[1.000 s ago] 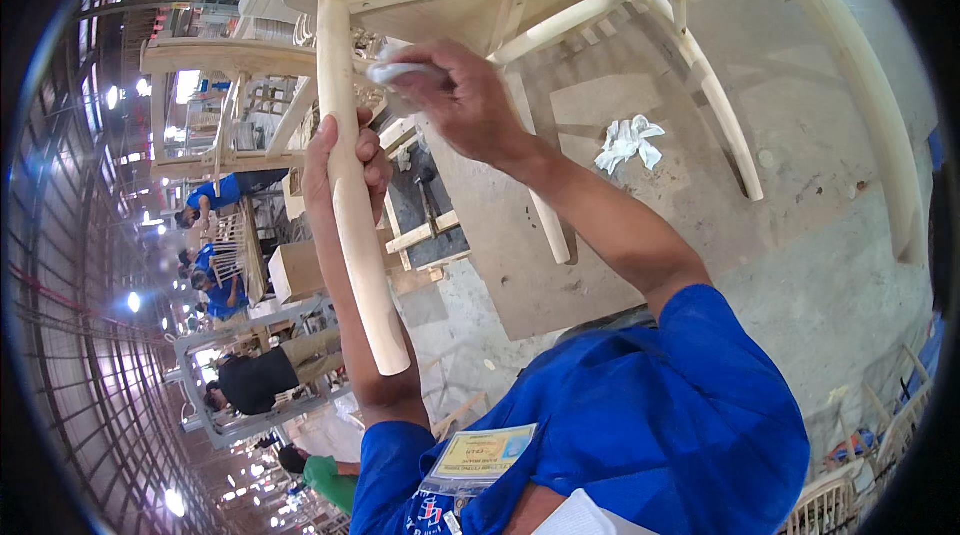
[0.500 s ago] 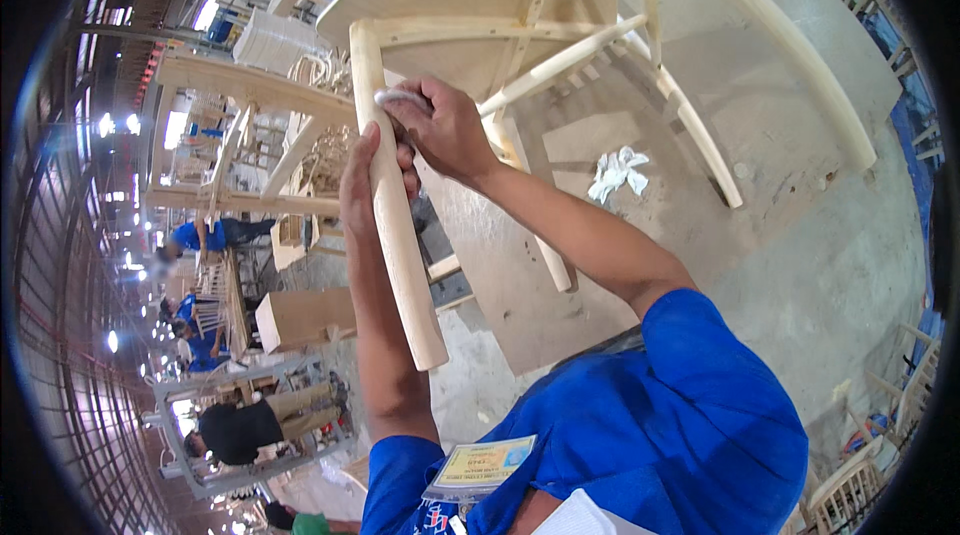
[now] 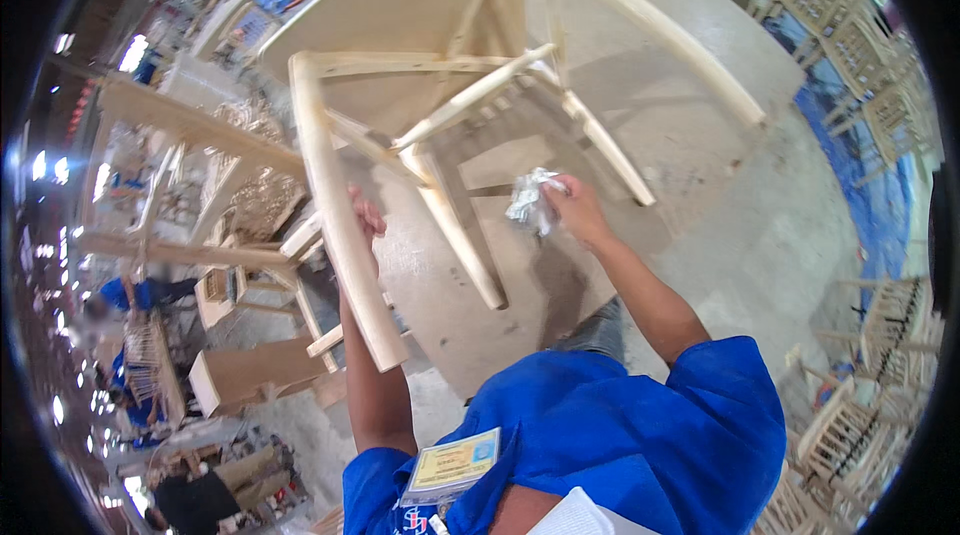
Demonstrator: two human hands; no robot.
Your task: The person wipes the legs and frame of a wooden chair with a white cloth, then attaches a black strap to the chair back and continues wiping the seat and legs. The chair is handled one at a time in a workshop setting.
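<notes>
An unfinished pale wooden chair (image 3: 440, 197) lies tipped over on the brown work surface, its frame parts and legs spread out. One thick chair leg (image 3: 342, 210) slants down toward me on the left. My left hand (image 3: 370, 216) is behind this leg, its fingers curled at the leg's right edge; the palm and thumb are hidden. Out to the right, my right hand (image 3: 577, 210) pinches a crumpled white cloth (image 3: 533, 199) over the work surface. No pad shows in the right hand.
A long curved wooden piece (image 3: 640, 20) arches at the upper right. Another wooden frame (image 3: 200, 125) stands at left, with a brown box (image 3: 250, 375) below it. Several chairs (image 3: 885, 335) stand at right beside a blue sheet (image 3: 860, 160). Other people work at far left.
My right hand has left the chair leg and moved right to the white cloth, which it now grips. The greyish pad it held is out of sight. The whole view has shifted.
</notes>
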